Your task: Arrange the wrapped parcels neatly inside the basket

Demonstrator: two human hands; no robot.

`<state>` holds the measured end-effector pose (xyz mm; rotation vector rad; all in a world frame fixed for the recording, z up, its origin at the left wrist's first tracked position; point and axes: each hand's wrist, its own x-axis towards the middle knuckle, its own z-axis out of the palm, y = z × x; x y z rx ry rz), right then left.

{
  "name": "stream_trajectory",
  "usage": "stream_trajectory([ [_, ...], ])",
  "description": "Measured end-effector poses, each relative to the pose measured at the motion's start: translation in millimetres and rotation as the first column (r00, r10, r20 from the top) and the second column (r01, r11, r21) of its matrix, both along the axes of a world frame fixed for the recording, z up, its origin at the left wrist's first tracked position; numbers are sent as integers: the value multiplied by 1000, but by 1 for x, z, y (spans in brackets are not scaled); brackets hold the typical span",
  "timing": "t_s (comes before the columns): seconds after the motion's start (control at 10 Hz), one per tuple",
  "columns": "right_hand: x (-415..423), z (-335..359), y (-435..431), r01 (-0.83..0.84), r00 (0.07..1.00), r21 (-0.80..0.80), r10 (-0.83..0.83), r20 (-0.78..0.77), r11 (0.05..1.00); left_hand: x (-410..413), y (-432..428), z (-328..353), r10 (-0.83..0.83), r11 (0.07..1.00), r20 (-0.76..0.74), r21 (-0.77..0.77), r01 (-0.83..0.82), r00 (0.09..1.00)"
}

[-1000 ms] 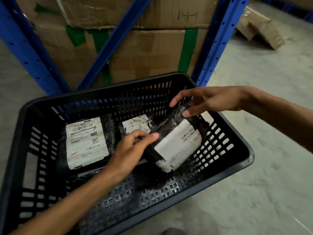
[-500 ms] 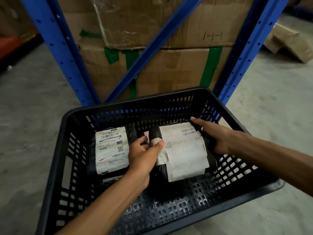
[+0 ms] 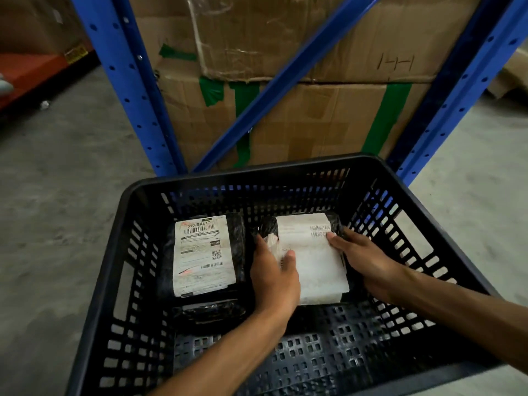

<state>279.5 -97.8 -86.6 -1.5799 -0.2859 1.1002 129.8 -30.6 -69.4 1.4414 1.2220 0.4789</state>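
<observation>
Our left fingers (image 3: 261,247) lie flat along the left side of the right parcel (image 3: 311,258), the thumb pressed onto its white label, so the left hand (image 3: 274,278) clasps that side without lifting it. Our right fingers (image 3: 338,241) curl against the parcel's right side, and the right hand (image 3: 363,258) squeezes inward to meet the left, so the parcel is gripped between both hands. It appears to rest on the floor of the basket (image 3: 314,352), toward the far wall and closer to the right wall, label up and roughly square to the walls. Just beside it, toward the left wall, the left parcel (image 3: 204,255) lies label up as well, parallel to the first, with a narrow dark gap between them. At the near end of the left parcel we see a third black wrapped piece (image 3: 208,310), partly tucked under or against it; we cannot tell which. We judge the task well advanced: two parcels sit side by side in a tidy row at the far end, and what is left seems to be a last nudge to square the right one, letting go, and perhaps straightening the third piece. The near half of the basket floor shows only its grid. Beyond the basket stand the blue rack (image 3: 134,104) and stacked cartons (image 3: 300,115) on the concrete floor (image 3: 63,181).
</observation>
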Motion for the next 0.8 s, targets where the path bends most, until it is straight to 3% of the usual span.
stream_trajectory([
  [0.2,19,-1,38,-110,978,-69,121,171,992,12,27,-6,-19,999,-126,40,24,992],
  [0.3,23,-12,51,-201,936,-228,255,242,953,26,35,-14,-46,997,-232,51,60,972],
  [0.5,26,-16,57,-214,855,-406,371,362,888,36,29,-20,-3,992,-310,122,43,951],
  [0.7,22,20,41,-236,581,-656,645,496,717,12,45,1,-195,980,-308,-11,201,931],
  [0.8,11,57,28,-178,422,-722,715,558,668,-10,44,29,-279,952,-305,39,305,910],
])
